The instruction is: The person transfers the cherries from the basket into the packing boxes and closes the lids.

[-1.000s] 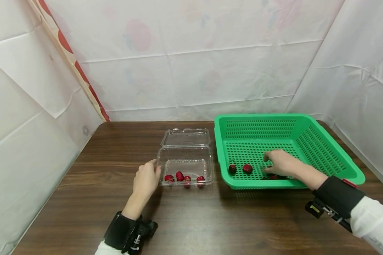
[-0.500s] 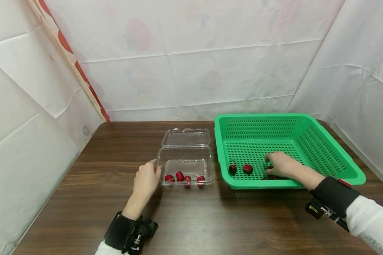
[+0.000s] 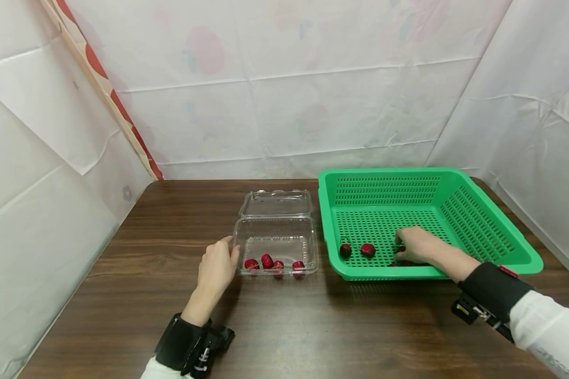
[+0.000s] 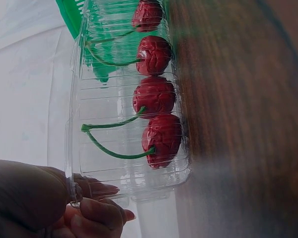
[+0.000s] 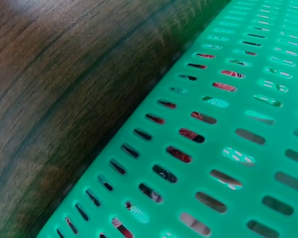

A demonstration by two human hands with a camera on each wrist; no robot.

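Observation:
My left hand [image 3: 218, 267] pinches the left rim of a clear plastic clamshell box [image 3: 277, 245], its lid folded back. Several red cherries [image 4: 154, 96] lie along the box's near side; in the left wrist view green stems join them in pairs. My right hand [image 3: 421, 246] reaches into the green basket [image 3: 379, 275], thumb and forefinger curled around a dark red cherry [image 3: 401, 249]. More cherries lie under that hand, partly hidden by it. To its left sit two others, a red cherry [image 3: 368, 250] and a darker cherry [image 3: 345, 250]. The right wrist view shows mostly the basket's slotted wall [image 5: 188, 173].
Both containers stand on a dark wooden table [image 3: 284, 326], the basket to the right of the box with a narrow gap between. White sheeting [image 3: 275, 95] hangs behind the table and along both sides.
My right hand has lowered slightly toward the basket floor, and its fingers have come in around a cherry. The left hand and the box have stayed put.

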